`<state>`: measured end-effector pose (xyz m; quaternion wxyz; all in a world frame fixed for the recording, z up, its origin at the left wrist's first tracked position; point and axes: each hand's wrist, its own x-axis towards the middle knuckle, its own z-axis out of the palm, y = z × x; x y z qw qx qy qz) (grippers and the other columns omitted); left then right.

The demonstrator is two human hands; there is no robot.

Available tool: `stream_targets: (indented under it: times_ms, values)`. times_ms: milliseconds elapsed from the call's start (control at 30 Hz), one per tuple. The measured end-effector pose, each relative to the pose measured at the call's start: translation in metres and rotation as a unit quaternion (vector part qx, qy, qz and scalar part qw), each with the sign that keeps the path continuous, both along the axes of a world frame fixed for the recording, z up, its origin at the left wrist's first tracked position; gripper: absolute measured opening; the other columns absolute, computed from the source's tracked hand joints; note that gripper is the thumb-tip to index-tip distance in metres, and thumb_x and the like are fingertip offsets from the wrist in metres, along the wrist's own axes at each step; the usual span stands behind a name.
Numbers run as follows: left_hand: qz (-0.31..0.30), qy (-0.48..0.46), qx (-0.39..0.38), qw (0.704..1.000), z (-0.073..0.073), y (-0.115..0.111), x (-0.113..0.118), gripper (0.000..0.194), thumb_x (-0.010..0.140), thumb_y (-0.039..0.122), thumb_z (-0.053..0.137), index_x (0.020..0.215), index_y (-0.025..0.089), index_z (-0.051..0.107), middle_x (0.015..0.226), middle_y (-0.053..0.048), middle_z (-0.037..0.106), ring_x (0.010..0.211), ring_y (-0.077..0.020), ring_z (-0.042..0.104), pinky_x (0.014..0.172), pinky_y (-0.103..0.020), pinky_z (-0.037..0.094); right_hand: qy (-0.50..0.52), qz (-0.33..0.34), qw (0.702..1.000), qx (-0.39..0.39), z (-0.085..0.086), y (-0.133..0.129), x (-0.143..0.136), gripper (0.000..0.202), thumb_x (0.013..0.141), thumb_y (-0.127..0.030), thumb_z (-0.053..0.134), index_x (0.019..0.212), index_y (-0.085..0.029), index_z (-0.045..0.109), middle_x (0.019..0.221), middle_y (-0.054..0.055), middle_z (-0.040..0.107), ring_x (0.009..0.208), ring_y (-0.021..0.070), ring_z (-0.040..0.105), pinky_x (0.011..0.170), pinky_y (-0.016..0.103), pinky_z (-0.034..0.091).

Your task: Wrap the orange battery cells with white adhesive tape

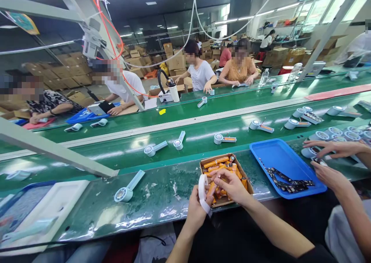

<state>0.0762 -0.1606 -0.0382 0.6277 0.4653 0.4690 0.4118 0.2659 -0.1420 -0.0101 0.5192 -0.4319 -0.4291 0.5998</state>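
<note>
two hands at work, head cam view: l. hand [193,209] is closed on a white tape roll [202,191], ring approx. upright, over the near l. corner of a cardboard box [225,203]. r. hand [233,186] is just beside the roll, over the box, thumb & fingers bent in close together; can't tell if they grip an orange cyl., the tape or nothing. box is full of orange cylinders [216,162], lying at all angles, & sits on the green bench [162,189] at the belt's near edge.

r. of box: blue tray [278,154] w/ dark strips [286,182] heaped in its near part. beyond it a co-worker's hands [334,151] are among lt. blue fan units [333,131], grouped close tog.

l. of box, well apart: 1 lt. blue fan [124,194] on the bench, handle pointing up & r. more fans lie spaced along the green belt [197,129], some w/ orange showing in the handle. other ppl sit across the line, a few w/ fans nearby.
</note>
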Motion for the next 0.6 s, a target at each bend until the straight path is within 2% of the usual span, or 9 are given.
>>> stream_targets:
  times_ms: [100,167,200,267,300,367,467,600]
  values:
    - [-0.015,0.020,0.020,0.999,-0.002,-0.001,-0.004,0.051,0.076,0.045,0.090,0.109,0.016,0.066,0.113,-0.012,0.074,0.090,-0.0204,0.071,0.083,-0.032,0.057,-0.005,-0.071,0.997,-0.023,-0.002,0.003,0.009,0.037,0.090,-0.057,0.074,0.088,-0.023,0.058,0.094,0.005,0.074,0.061,0.0130,0.061,0.048,0.023,0.045]
    - [-0.004,0.017,0.028,0.999,-0.001,-0.003,-0.007,0.050,0.075,0.046,0.091,0.107,0.016,0.067,0.110,-0.011,0.074,0.091,-0.0205,0.070,0.083,-0.032,0.056,0.023,-0.057,0.998,-0.028,-0.002,0.004,0.016,0.039,0.090,-0.061,0.072,0.096,-0.024,0.060,0.096,0.006,0.076,0.069,0.0156,0.065,0.051,0.023,0.047]
    - [0.002,0.010,0.028,1.000,0.000,-0.004,-0.008,0.050,0.076,0.047,0.090,0.107,0.016,0.067,0.106,-0.010,0.075,0.088,-0.0195,0.069,0.081,-0.031,0.055,0.037,-0.023,0.999,-0.015,-0.003,0.003,0.019,0.044,0.087,-0.064,0.074,0.105,-0.025,0.063,0.106,0.008,0.077,0.080,0.0185,0.069,0.058,0.026,0.052]
    - [-0.007,-0.017,0.023,1.000,0.004,-0.005,-0.008,0.052,0.077,0.050,0.088,0.111,0.016,0.067,0.100,-0.008,0.074,0.081,-0.0185,0.068,0.076,-0.031,0.055,0.044,0.080,0.995,0.031,-0.002,0.001,0.023,0.063,0.078,-0.066,0.082,0.126,-0.028,0.067,0.129,0.012,0.073,0.110,0.0250,0.071,0.083,0.035,0.059]
    - [-0.022,-0.033,0.019,0.999,0.005,-0.005,-0.008,0.055,0.077,0.050,0.088,0.114,0.016,0.066,0.098,-0.008,0.074,0.081,-0.0190,0.068,0.075,-0.031,0.055,0.031,0.129,0.990,0.058,-0.001,-0.001,0.024,0.069,0.075,-0.065,0.085,0.131,-0.029,0.068,0.136,0.012,0.070,0.122,0.0275,0.067,0.096,0.040,0.057]
    - [-0.042,-0.062,0.012,0.997,0.009,-0.005,-0.007,0.061,0.075,0.051,0.088,0.122,0.018,0.066,0.098,-0.008,0.074,0.084,-0.0210,0.070,0.078,-0.033,0.056,-0.010,0.176,0.980,0.097,0.001,-0.003,0.025,0.059,0.075,-0.057,0.089,0.125,-0.030,0.076,0.137,0.011,0.070,0.129,0.0291,0.064,0.111,0.046,0.049]
    - [-0.024,-0.070,0.004,0.997,0.013,-0.005,-0.005,0.068,0.072,0.055,0.090,0.124,0.018,0.067,0.095,-0.008,0.074,0.082,-0.0212,0.069,0.075,-0.033,0.056,-0.064,0.130,0.984,0.107,0.000,-0.004,0.021,0.034,0.077,-0.049,0.089,0.105,-0.031,0.084,0.117,0.008,0.077,0.114,0.0271,0.070,0.107,0.045,0.052]
    - [0.015,-0.024,0.001,1.000,0.018,-0.006,-0.002,0.057,0.072,0.058,0.089,0.107,0.017,0.070,0.094,-0.007,0.075,0.077,-0.0188,0.067,0.070,-0.030,0.056,-0.100,0.047,0.993,0.033,-0.009,-0.004,0.013,0.032,0.070,-0.052,0.092,0.089,-0.028,0.084,0.088,0.005,0.079,0.085,0.0247,0.073,0.083,0.039,0.059]
